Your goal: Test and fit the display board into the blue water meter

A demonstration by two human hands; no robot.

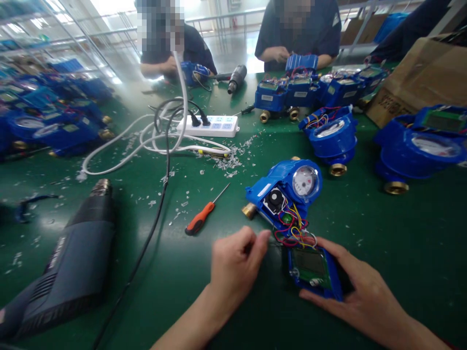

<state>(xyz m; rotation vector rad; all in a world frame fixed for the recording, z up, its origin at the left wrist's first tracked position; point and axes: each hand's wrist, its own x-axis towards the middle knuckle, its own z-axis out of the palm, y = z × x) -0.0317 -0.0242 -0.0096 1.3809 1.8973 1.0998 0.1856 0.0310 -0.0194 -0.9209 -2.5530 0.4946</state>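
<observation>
- In the head view, our right hand grips the display housing by its edges.
- Wires join it to the opened blue meter lying just beyond.
- Our left hand is curled, apart from the right; we cannot tell whether it pinches anything.
- A screwdriver lies left of the meter.

Along the near side of the table, from left to right: a heat gun, then the left hand, then a display module in the right hand. Just behind the module (joined to it by wires), a meter; left of that, beyond the left hand, a screwdriver. Farther back, a power strip, with cable to its left. Piled at far left, more meters; at right, other meters, some before a cardboard box.
</observation>
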